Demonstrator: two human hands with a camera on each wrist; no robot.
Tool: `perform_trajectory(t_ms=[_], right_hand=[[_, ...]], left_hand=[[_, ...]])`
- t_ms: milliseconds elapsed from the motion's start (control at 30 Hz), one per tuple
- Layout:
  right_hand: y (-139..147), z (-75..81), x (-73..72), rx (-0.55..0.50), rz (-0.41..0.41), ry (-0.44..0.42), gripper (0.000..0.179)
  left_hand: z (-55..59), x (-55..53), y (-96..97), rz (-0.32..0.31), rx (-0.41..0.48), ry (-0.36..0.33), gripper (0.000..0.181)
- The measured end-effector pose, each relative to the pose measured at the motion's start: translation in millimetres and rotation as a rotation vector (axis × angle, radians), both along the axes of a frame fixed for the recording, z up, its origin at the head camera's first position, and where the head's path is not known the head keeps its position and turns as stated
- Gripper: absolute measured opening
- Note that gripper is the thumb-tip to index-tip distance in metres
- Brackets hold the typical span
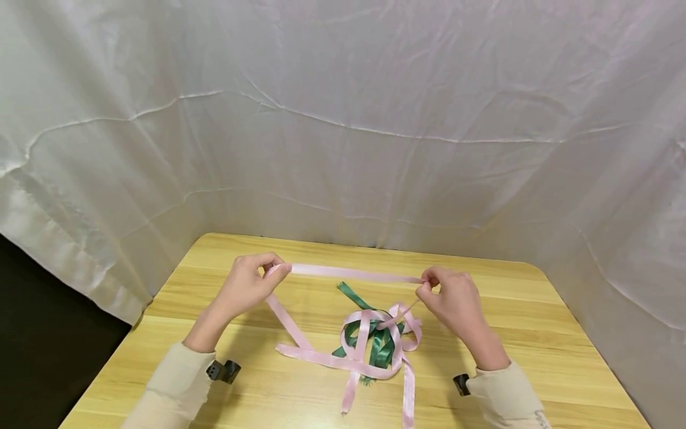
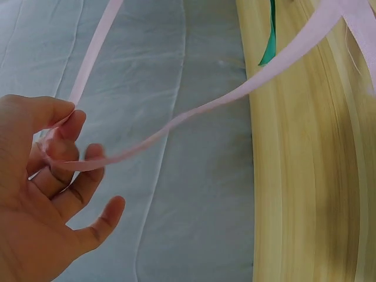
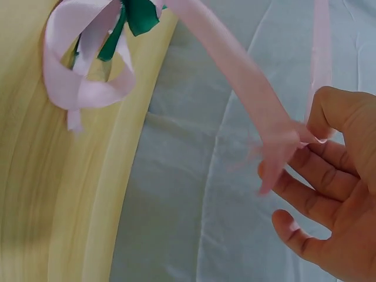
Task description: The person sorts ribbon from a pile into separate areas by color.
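Observation:
A pink ribbon (image 1: 354, 274) stretches nearly level above the table between both hands. My left hand (image 1: 249, 285) pinches it between thumb and index finger, and a length slants down from there to the tabletop. In the left wrist view this ribbon (image 2: 88, 64) passes through the pinch and loops past the other fingers. My right hand (image 1: 454, 299) pinches the other side of the stretch. The right wrist view shows a wide pink strip (image 3: 235, 67) running from those fingers to the pile. Between the hands lies a loose tangle of pink ribbon (image 1: 361, 339) and green ribbon (image 1: 351, 294).
The wood-grain table (image 1: 182, 310) has rounded far corners. A pale curtain (image 1: 343, 179) hangs around its back and sides. Pink ribbon tails (image 1: 408, 393) trail toward the near edge. Small black devices (image 1: 224, 371) sit at both wrists.

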State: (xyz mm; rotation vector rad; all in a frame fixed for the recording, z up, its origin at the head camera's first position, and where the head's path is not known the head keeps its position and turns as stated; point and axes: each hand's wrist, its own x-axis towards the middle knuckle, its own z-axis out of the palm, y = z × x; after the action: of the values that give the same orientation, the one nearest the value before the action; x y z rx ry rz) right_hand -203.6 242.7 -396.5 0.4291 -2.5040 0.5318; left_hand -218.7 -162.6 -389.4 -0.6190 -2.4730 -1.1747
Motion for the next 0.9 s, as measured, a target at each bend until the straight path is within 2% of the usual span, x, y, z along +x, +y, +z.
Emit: perform_trajectory(t_ms=[200,367,467,567,700,800,900], right_hand=[[3.4,1.8,2.0,-0.046,0.030,-0.044,0.012],[4.3,-0.1,1.8,-0.035,0.061,-0.016,0.013],[3.9,-0.7,1.3,-0.066,0.069,0.003,0.013],[3.6,0.4,1.8,-0.143,0.078,-0.042,0.011],[3.8,2.7,3.8,-0.262,0.093,-0.175,0.010],[5.0,3.7,4.9,-0.282,0.077,-0.220,0.011],[7.4,3.9,5.3,-0.273,0.060,-0.219,0.012]], left_hand=[[-0.2,0.0,-0.7,0.013,0.018,-0.018,0.015],[-2.1,-0.8,-1.8,0.024,0.015,-0.014,0.014],[-1.9,-0.5,-1.7,0.029,0.015,-0.008,0.013],[-1.1,-0.2,-1.4,0.031,0.013,-0.011,0.012],[-0.2,0.1,-0.8,0.026,0.010,-0.023,0.011],[-0.3,-0.7,-1.1,0.026,0.008,-0.027,0.011],[-0.9,-2.3,-2.4,0.027,0.008,-0.021,0.012]])
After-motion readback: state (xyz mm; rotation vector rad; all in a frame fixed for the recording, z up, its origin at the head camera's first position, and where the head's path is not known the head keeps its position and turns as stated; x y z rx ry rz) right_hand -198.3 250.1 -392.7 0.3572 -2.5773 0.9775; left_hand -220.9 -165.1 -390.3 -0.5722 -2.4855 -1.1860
